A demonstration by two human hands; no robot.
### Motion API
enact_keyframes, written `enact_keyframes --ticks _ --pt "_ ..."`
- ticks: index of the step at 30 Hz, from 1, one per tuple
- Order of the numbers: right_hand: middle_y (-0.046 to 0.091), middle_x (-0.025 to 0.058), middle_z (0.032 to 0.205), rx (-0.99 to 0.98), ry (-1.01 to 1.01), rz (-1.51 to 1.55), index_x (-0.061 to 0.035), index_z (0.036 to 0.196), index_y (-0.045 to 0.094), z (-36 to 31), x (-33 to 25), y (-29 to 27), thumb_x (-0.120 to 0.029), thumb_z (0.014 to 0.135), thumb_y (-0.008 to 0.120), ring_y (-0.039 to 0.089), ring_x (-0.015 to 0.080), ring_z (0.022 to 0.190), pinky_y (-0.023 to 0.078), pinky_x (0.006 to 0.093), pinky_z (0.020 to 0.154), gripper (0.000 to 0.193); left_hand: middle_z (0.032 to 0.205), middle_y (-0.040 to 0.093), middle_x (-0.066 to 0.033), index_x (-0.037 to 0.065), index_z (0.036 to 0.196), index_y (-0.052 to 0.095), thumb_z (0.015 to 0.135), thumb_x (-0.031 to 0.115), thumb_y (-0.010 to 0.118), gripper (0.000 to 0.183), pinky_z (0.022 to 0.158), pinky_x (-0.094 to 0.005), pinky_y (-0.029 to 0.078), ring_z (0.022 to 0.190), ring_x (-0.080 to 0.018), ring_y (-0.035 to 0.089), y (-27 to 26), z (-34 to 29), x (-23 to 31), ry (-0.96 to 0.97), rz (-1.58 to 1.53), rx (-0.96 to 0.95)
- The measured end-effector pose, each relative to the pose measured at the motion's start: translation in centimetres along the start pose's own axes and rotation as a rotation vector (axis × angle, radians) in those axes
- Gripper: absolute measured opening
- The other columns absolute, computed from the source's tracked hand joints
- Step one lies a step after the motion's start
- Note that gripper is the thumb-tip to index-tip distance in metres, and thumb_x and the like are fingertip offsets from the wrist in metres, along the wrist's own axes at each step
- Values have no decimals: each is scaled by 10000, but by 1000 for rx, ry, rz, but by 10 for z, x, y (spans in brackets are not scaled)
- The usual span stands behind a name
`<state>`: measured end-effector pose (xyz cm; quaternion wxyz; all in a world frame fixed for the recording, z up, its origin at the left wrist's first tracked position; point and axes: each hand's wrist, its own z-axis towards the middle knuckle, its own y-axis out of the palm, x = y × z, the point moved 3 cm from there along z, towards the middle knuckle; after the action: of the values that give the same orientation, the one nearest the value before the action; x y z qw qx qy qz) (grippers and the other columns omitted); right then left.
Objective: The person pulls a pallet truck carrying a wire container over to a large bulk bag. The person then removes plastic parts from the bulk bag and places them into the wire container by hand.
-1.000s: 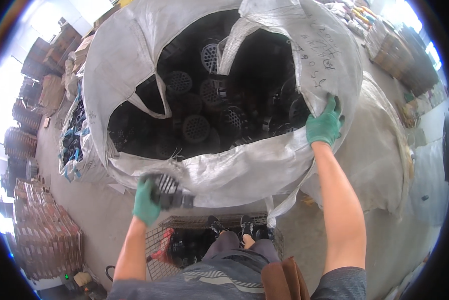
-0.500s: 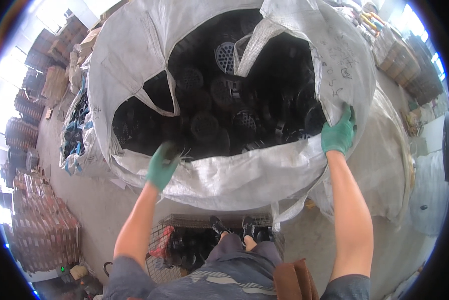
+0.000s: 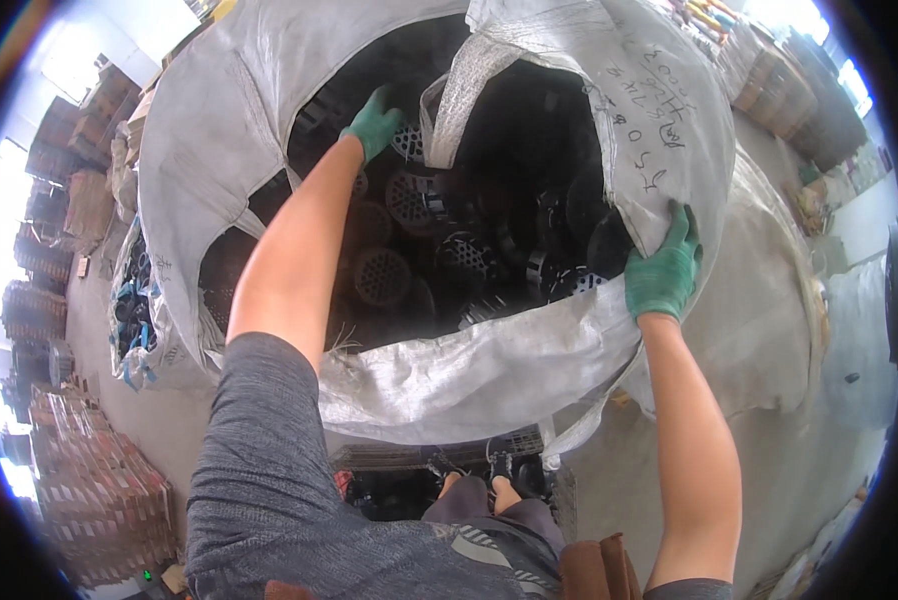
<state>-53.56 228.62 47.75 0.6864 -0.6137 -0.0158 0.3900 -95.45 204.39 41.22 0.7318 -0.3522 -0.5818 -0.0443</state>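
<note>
Nearest, we see our grey sleeve (image 3: pixel 259 440) and a brown cloth (image 3: pixel 604 568), which the lower edge cuts off. Past our lap, a wire cage (image 3: pixel 394 457) shows only in part, its dark contents hard to make out beside our shoes (image 3: pixel 500 460). Above it bulges a big white woven bag (image 3: pixel 469 385). Our gloved right hand (image 3: pixel 662 268) lies against the bag's rim, fingers bent; we cannot tell whether it pinches the fabric. Inside the bag are black round grates (image 3: pixel 382 277), many sunk in shadow, some hidden by our left forearm. Our gloved left hand (image 3: pixel 374 125) reaches deep over them, just beside a grate near a hanging strap (image 3: pixel 469 95); its fingertips fade into the dark, so we cannot say whether it grips anything. Farther off, stacked bundles (image 3: pixel 94 480) and a smaller bag (image 3: pixel 137 310) stand at the left, warped by the lens.
</note>
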Motion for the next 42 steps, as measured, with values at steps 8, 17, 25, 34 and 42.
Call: enact_keyframes --ticks 8,17,25,34,42 --pt "294 8 1616 10 -11 45 -268 1519 359 -1 -9 -1 -95 768 760 264 475 1466 268 703 1133 868 1580 208 -342 187 1545 402 726 427 781 934 1127 -443 430 1397 -455 419 -17 31 -5 -255 238 413" --pt "302 7 1611 23 -16 35 -274 1516 361 1 6 -2 -119 806 734 271 475 1464 277 713 1121 817 1395 550 -210 -73 1464 361 690 313 944 1043 1071 -384 464 1270 -272 546 0 -25 4 -17 -5 64" --pt "270 4 1616 -18 -13 4 -278 1541 314 2 -10 3 -131 820 718 275 477 1462 290 706 1113 840 1145 659 -155 -39 1226 504 725 169 901 673 888 -362 535 1019 -251 639 -23 -192 54 -24 -166 607" --pt "261 2 1618 -9 6 -18 -285 1543 309 -1 -6 4 -144 817 727 279 466 1458 293 722 1101 849 1241 661 -147 -58 1336 513 753 84 832 680 910 -366 576 1090 -227 663 -104 -639 -7 -868 -181 218" --pt "281 -7 1608 -3 -2 -22 -288 1534 317 0 0 4 -155 811 734 299 469 1446 309 707 1097 845 1005 660 -88 -6 1247 588 928 79 672 341 692 -311 567 825 -178 651 -81 -602 -43 -826 -322 299"
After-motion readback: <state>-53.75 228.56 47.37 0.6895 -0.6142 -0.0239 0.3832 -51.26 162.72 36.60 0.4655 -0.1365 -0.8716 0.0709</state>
